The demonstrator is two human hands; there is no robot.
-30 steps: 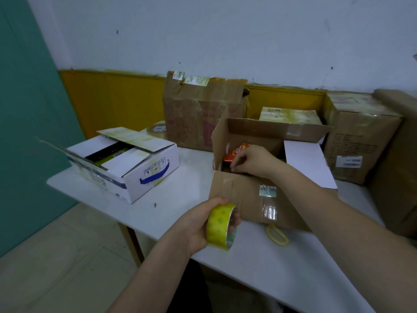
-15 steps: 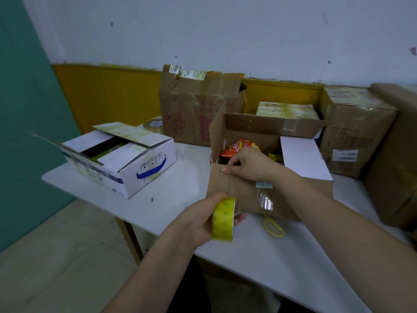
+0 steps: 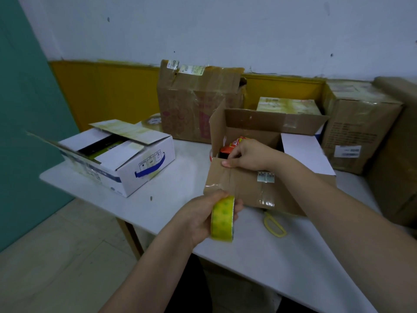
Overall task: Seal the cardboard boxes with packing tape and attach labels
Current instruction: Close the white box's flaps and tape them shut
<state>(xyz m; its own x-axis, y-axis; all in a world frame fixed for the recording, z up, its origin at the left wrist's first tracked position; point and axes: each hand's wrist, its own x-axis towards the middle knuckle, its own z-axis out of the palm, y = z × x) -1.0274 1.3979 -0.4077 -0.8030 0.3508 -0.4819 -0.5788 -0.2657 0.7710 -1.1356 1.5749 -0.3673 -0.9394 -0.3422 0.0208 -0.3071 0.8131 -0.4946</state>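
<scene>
Left hand [image 3: 198,219] is gripping the tape roll [image 3: 222,219] before the open box [image 3: 248,188]; right hand [image 3: 247,154] is pinching its front flap, apparently pressing tape.

Head view: worn on the person's head — looks forward and down across the white table [image 3: 171,206].
Nearness: close over both forearms.
Far end: the wall [image 3: 225,30].

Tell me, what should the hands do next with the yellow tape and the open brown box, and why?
Probably fold the flaps shut first. The brown box still stands open, its flaps up and red packets showing inside. The right hand only grips the front edge, and the left hand holds the tape roll off the box.
</scene>
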